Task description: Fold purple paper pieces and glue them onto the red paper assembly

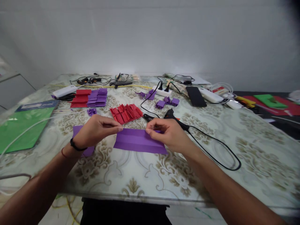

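Observation:
A creased strip of purple paper (139,142) lies before me on the patterned tablecloth. My left hand (99,129) pinches its far edge near the left corner. Toward the right end of that same edge, my right hand (165,131) grips it between thumb and fingers. Another purple sheet (88,152) sits partly hidden under my left wrist. Just beyond the strip are folded red paper pieces (126,113). A black glue gun (172,115) rests behind my right hand, its cord looping to the right.
Stacked red (81,98) and purple folded papers (97,97) lie at back left, near a green paper pack (28,125). Small purple folded pieces (160,104), a power strip (163,92) and a phone (196,96) are farther back. A black cord (225,147) loops at right.

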A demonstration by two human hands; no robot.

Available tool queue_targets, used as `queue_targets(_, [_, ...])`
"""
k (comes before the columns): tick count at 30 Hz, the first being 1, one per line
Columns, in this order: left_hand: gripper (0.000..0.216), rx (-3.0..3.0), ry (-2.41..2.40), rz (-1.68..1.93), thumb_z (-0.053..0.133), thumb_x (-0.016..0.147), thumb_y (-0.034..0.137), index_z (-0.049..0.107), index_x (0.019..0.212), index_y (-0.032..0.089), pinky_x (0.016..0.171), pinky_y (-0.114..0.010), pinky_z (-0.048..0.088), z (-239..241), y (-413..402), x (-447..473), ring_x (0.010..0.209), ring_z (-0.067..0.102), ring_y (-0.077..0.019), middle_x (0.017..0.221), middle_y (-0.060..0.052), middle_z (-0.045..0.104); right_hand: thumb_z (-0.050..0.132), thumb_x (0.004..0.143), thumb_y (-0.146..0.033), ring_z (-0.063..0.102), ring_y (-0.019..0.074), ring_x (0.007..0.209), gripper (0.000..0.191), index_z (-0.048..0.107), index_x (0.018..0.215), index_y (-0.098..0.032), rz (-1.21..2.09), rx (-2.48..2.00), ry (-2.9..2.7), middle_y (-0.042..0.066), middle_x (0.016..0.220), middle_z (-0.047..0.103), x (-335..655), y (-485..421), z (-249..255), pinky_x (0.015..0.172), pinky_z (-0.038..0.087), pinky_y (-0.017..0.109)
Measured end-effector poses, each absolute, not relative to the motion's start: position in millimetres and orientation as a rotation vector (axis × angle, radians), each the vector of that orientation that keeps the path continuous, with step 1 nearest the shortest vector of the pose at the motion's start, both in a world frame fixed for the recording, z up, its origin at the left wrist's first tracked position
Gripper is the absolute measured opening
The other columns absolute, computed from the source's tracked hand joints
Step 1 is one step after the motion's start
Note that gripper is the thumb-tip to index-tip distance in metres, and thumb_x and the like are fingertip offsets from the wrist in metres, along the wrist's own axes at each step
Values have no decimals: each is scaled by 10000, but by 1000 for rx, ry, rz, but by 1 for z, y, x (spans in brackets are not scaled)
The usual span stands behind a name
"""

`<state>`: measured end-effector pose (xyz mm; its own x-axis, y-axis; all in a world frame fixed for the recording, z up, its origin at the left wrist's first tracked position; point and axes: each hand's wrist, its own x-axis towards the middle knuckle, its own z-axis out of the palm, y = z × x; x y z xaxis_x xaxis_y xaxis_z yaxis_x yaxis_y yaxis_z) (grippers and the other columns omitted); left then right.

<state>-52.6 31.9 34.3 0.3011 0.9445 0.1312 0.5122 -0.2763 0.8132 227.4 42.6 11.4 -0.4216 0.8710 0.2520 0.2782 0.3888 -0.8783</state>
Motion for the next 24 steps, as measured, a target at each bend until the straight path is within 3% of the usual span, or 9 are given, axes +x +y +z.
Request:
queue_targets(9, [195,1821,1272,807,811,819,376,818,803,182,657,-207,582,34,34,-53,719,761,-171,795,-35,825,720,850,-379,569,137,653,212,734,781,-179,1077,-1034,-1931,10,726,680,232,49,8,617,444,266])
queue_targets(13, [269,1830,1202,632,811,801,382,814,970,173,697,-237,601,25,29,-44,769,777,-196,843,-59,832,712,863,-284,619,144,693,120,752,812,-182,1064,-1007,-2038,12,760,723,223,42,4,646,470,260])
queue_targets(15, [286,1875,1160,525,775,826,357,816,1044,176,702,-237,584,20,25,-38,783,768,-193,864,-58,835,707,878,-245,636,142,701,94,754,820,-187,1067,-964,-2094,7,771,741,217,37,2,673,486,261])
queue_targets(18, [224,2010,1092,402,700,876,331,821,961,163,619,-214,501,15,22,-33,705,693,-162,795,-37,802,711,908,-238,666,147,739,94,757,837,-197,1068,-899,-2115,10,814,760,211,32,1,721,513,267])
queue_targets(24, [189,1760,1134,607,705,867,340,679,837,155,614,-207,454,20,27,-37,669,610,-124,737,14,687,687,980,-316,659,225,1211,163,796,1094,-278,1034,-626,-1919,79,1224,712,235,46,11,1056,517,379])
